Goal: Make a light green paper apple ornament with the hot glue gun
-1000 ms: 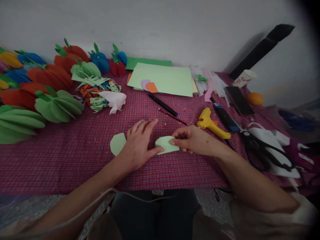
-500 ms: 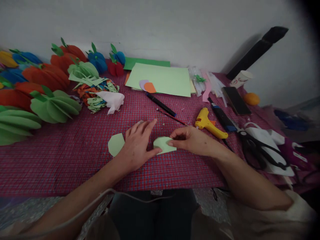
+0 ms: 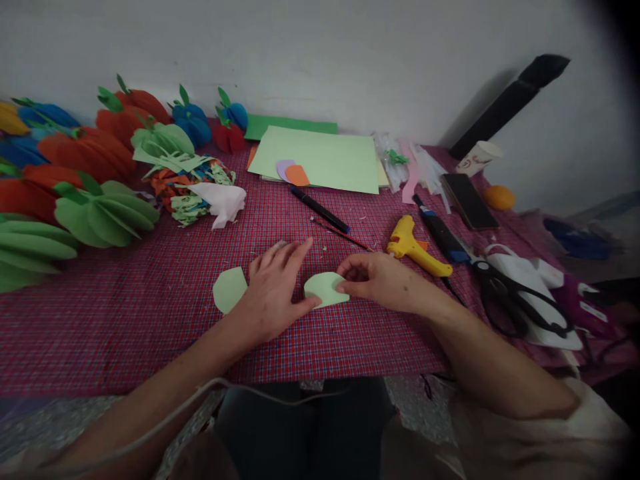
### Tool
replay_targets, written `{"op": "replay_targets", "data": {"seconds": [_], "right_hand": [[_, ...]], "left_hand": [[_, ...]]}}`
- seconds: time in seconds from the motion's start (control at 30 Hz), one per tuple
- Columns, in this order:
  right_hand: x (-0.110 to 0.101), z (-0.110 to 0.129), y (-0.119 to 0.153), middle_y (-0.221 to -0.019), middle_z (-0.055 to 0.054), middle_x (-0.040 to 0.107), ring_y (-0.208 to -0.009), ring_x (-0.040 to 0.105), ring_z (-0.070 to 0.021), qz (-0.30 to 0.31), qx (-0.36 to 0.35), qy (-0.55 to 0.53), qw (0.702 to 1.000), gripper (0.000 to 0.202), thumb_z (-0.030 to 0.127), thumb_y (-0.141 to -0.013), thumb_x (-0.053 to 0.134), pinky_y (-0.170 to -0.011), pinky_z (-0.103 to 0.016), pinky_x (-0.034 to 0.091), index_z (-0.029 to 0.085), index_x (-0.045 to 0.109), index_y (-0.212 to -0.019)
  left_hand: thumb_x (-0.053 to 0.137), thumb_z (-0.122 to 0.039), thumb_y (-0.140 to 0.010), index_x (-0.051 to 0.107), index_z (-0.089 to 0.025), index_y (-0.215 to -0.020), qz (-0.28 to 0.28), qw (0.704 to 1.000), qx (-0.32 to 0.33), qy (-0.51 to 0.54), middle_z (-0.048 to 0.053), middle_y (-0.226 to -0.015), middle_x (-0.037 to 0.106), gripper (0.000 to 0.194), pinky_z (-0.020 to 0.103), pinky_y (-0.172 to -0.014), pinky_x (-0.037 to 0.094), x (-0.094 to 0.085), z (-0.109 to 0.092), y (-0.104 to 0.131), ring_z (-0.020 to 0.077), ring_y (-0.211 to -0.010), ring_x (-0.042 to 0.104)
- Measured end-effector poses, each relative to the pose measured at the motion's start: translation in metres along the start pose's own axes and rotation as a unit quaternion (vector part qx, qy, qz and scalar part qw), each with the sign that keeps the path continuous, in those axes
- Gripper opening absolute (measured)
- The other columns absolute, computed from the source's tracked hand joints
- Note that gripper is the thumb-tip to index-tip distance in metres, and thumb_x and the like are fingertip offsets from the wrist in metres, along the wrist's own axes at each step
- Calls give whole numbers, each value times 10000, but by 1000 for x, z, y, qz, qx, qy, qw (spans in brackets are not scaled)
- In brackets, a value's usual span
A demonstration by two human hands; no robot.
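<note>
View shifted slightly right; both hands (image 3: 380, 280) on pale-green paper piece (image 3: 326, 287)

Pale green on paper cut-outs (image 3: 327, 288) | red-blue-white check on tabletop cloth (image 3: 125, 320) | plain yellow on glue gun (image 3: 419, 253) | orange, blue, green on paper pumpkins (image 3: 107, 215) | black on pen (image 3: 320, 209)
</note>
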State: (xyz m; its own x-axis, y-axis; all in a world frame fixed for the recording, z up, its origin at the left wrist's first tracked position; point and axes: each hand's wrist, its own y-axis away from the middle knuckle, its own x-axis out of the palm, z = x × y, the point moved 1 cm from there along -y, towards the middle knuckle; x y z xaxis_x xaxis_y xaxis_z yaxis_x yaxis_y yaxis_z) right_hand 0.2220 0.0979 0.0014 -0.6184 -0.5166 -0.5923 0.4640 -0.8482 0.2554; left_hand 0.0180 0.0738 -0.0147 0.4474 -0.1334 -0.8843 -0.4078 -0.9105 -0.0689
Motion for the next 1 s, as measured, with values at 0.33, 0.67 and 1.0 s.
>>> {"op": "replay_targets", "data": {"seconds": [0.33, 0.67, 1.0], "right_hand": [[2, -3, 1, -696, 7, 611, -604, 542, -114, -10, -9, 32, 999, 131, 300, -759, 614, -545, -237, 394, 187, 588, -818], [2, 2, 3, -678, 13, 609, -604, 552, -119, -20, -9, 83, 996, 112, 244, -740, 628, -540, -239, 368, 188, 594, -831], [6, -2, 6, -720, 32, 589, -605, 536, -118, -82, -29, 199, 976, 287, 311, -727, 654, -523, -228, 340, 198, 499, -940]], "left_hand": [[582, -453, -753, 175, -248, -1414, 3, 1000, -1, -7, 123, -1405, 352, 803, 531, -989, 248, 0, -1, 0, 332, -1282, 275], [573, -463, -766, 191, -266, -1411, 9, 1000, 4, -17, 111, -1411, 345, 775, 531, -992, 255, 0, 0, 0, 324, -1284, 276], [387, -235, -888, 562, -297, -1155, 8, 975, 214, -60, -10, -1280, 545, 325, 510, -1039, 151, -6, -12, 7, 250, -1285, 318]]}}
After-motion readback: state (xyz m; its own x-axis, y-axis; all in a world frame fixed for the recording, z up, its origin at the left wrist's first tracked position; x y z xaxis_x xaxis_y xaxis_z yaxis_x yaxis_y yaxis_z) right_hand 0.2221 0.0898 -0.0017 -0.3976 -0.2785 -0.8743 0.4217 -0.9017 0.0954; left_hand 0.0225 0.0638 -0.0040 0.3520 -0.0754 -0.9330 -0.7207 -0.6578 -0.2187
